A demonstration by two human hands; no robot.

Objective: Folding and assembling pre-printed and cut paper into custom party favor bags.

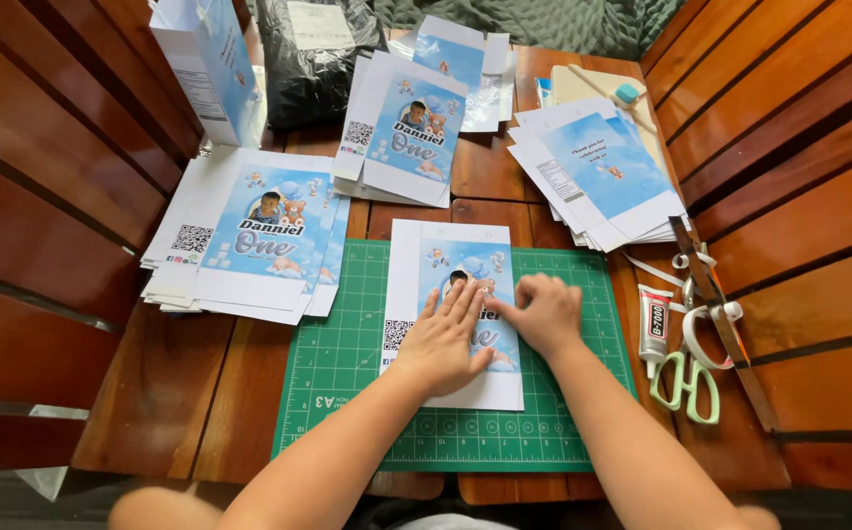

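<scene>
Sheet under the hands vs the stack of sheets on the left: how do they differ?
The sheet is single; the stack holds many. The sheet lies on the green mat, the stack on bare wood. The left hand and right hand press the sheet; the stack is untouched. Both show the same blue print.

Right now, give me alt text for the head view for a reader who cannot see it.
Both hands, left hand flat and right hand curled, press a printed blue-and-white box cutout onto a green cutting mat. Stacks of printed cutouts, a glue tube and green-handled scissors lie around it.
</scene>
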